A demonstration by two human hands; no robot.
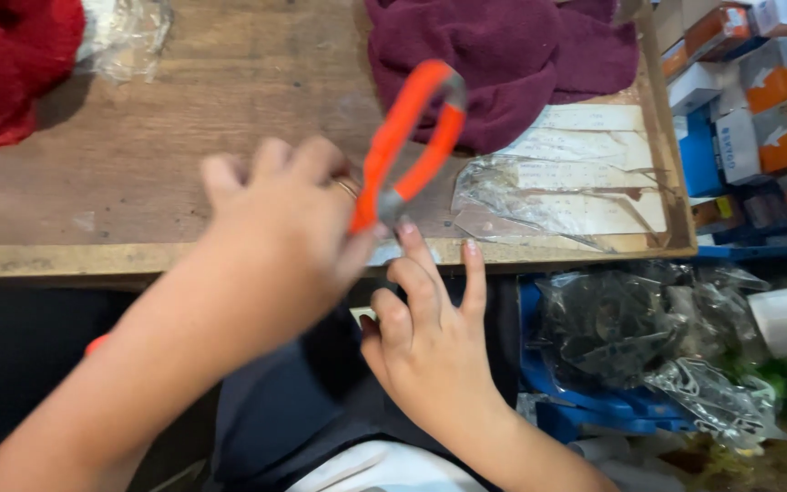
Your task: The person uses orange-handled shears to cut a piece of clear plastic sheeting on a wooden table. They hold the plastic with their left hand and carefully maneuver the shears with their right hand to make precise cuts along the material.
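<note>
My left hand [275, 219] is over the front edge of a wooden table [138, 137] and grips a tool with orange handles [407, 137] that point up and away from me. A ring shows on one of its fingers. My right hand [430, 337] is just below it, fingers spread, with a fingertip touching the tool near its grey joint. The tool's working end is hidden behind my left hand. Both hands are motion-blurred.
A dark purple cloth [503, 55] lies at the back of the table, a red cloth [11, 55] at the far left. Clear plastic wrap [521, 196] lies over paper strips. Stacked small boxes [758, 100] stand right; crumpled plastic bags [649, 337] fill a blue bin below.
</note>
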